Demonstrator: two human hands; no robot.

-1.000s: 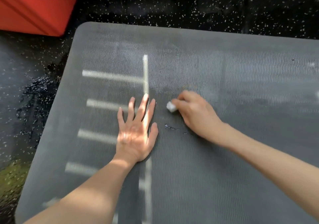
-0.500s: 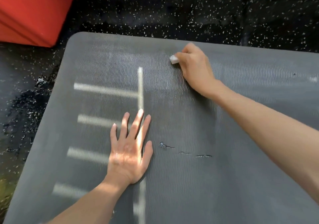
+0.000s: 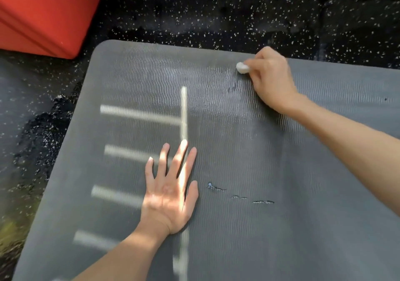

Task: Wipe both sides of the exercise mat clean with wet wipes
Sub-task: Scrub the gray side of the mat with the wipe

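- The floor [image 3: 238, 16], black with many small white specks, is showing behind the mat and along its left side. At the lower left edge it is looking greenish and blurred.
- The exercise mat [image 3: 303, 226], grey with a fine wavy texture, is lying flat on this floor and is filling most of the view. One rounded corner is pointing to the upper left.
- A red block [image 3: 43, 14] with flat faces is sitting on the floor in the upper left corner, near that rounded corner but not touching the mat.
- Pale stripes of sunlight [image 3: 184, 112] are falling on the left part of the mat. One long stripe is running from far to near, and several shorter ones are going out to its left.
- The left hand [image 3: 171, 194] is resting palm down on the mat, with the fingers straight and a little spread, holding nothing. The long stripe of light is crossing its middle finger and its back.
- The right hand [image 3: 270, 79] is reaching to the far edge of the mat, with its fingers curled around the wet wipe and holding it against the surface.
- Three small tears [image 3: 263, 202] are showing in a row in the mat, to the right of the left hand.
- The wet wipe [image 3: 242, 67], a small white wad, is sticking out at the left of the right hand's fingers. It is touching the mat just beside the far edge.
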